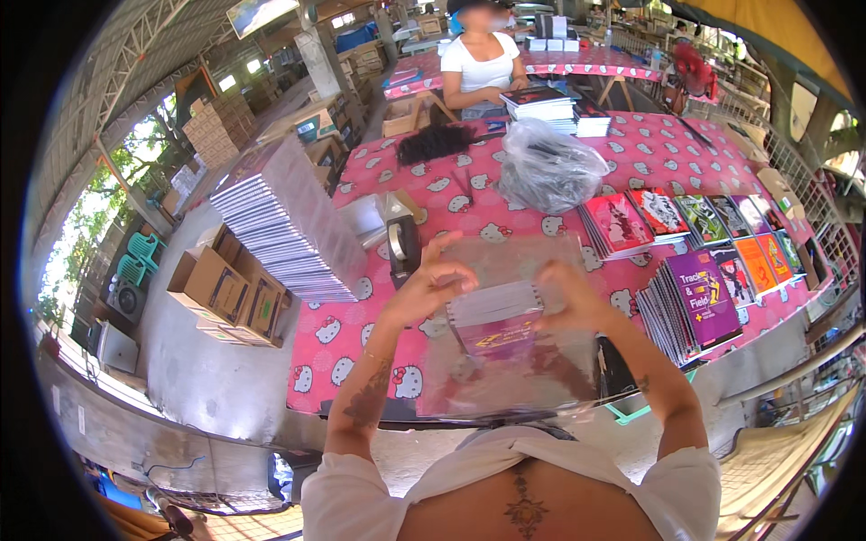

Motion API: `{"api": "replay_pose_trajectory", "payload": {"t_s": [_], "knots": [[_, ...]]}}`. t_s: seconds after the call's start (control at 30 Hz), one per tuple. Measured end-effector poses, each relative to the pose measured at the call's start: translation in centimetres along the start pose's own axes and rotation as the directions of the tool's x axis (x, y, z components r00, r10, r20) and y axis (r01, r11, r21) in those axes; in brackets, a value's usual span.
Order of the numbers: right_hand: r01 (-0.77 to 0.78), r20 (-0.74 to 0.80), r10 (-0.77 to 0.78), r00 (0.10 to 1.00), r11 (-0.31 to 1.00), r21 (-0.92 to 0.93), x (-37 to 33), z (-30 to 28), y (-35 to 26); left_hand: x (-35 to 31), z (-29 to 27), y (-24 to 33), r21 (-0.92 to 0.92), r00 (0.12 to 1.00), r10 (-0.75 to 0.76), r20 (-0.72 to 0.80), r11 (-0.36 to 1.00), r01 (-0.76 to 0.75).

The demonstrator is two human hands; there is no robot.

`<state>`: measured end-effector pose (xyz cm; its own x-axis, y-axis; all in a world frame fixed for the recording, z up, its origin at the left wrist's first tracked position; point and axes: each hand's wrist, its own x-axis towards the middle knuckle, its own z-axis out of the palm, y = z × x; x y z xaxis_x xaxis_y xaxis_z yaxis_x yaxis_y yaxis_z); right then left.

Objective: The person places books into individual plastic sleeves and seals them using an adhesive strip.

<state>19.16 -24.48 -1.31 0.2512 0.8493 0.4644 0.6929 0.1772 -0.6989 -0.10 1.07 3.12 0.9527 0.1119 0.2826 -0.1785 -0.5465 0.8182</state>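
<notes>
In front of me stands a stack of spiral notebooks (494, 335) with purple covers, their white page edges facing up. They rest on a clear plastic sheet (460, 388) laid on the table. My left hand (435, 284) is open beside the stack's upper left, fingers curved and apart, near a black tape dispenser (400, 248). On the other side, my right hand (577, 296) is slightly blurred, with its thumb and fingers apart by the stack's right edge. I cannot tell whether either hand touches the notebooks.
A tall stack of wrapped notebooks (284, 230) rises at the left above cardboard boxes (216, 284). Colourful notebooks (618, 225) and a purple pile (695, 302) lie at right. Farther back are a plastic-wrapped bundle (550, 167), black fibres (435, 144) and a seated person (483, 68).
</notes>
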Motion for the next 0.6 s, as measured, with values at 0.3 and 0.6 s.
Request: {"api": "replay_pose_trajectory", "payload": {"t_s": [0.3,0.6], "knots": [[0.203,0.339,-0.094,0.936,0.931,-0.303,-0.1,3.4,-0.6,3.0,3.2,-2.1,0.318,0.990,0.124,0.070,0.938,-0.140],[0.223,0.252,-0.155,0.955,0.937,-0.269,-0.1,4.7,-1.0,3.1,6.4,-3.9,0.519,0.989,0.003,-0.147,0.851,0.075]]}}
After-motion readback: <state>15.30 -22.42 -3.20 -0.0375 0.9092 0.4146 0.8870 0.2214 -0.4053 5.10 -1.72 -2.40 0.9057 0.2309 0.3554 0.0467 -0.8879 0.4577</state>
